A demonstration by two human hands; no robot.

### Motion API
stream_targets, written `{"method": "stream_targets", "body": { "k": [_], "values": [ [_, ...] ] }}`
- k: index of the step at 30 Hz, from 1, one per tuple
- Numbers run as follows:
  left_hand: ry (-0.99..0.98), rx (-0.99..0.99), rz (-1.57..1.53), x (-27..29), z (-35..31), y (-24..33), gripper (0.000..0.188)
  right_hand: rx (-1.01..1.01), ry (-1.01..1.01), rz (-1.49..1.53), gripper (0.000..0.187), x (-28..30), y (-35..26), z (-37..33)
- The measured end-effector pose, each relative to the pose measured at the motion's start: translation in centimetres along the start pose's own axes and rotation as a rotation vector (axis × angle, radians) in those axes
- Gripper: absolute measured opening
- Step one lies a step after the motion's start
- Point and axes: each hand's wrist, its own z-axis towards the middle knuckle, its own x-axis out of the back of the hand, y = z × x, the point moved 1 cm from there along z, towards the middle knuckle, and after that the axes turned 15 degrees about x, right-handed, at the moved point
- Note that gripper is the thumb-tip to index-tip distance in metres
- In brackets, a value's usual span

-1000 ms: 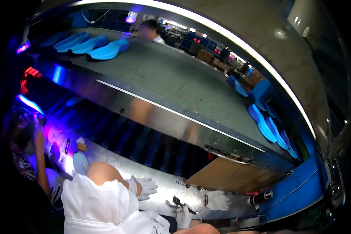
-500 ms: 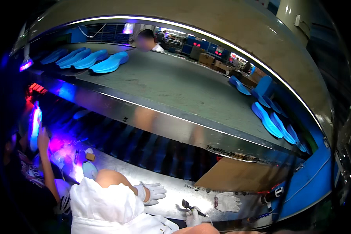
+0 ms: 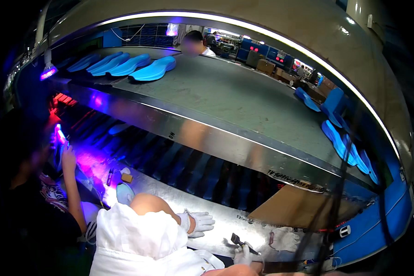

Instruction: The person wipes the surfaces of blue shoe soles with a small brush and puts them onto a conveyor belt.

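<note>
My left hand (image 3: pixel 200 224), in a pale glove, lies flat on the shiny metal ledge (image 3: pixel 223 237) with its fingers stretched out. Nothing shows in it. To its right and nearer the lower edge, my right hand (image 3: pixel 244 255), gloved too, is closed around the handle of a small black brush (image 3: pixel 237 239). The brush head points up and left, just over the ledge. An empty pale glove (image 3: pixel 285 239) lies to the right of the brush.
Blue shoe soles (image 3: pixel 152 69) ride on the green conveyor belt (image 3: pixel 225 94), with more soles (image 3: pixel 338 142) at right. Brown cardboard (image 3: pixel 290 207) leans beneath the belt. At left, a co-worker's hand (image 3: pixel 69 158) is near purple light; a small tan block (image 3: pixel 127 177) lies nearby.
The whole view has shifted, so the scene sits farther right. The co-worker's glowing piece at left has turned and looks narrower. My hands keep their places on the ledge.
</note>
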Motion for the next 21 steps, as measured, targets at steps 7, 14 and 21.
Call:
{"method": "stream_targets", "body": {
  "k": [7, 14, 21],
  "values": [
    [-0.096, 0.012, 0.045, 1.7, 0.2, 0.6, 0.054, -0.027, 0.019, -0.046, 0.028, 0.7, -0.1, -0.5],
    [-0.015, -0.011, -0.005, 1.5, -1.3, 0.2, 0.047, 0.020, 0.061, 0.048, 0.027, 0.1, 0.4, -0.9],
    [0.006, -0.030, -0.012, 1.0, -0.6, -0.1, 0.047, 0.026, 0.029, -0.027, 0.025, -0.8, -0.5, -1.1]
  ]
}}
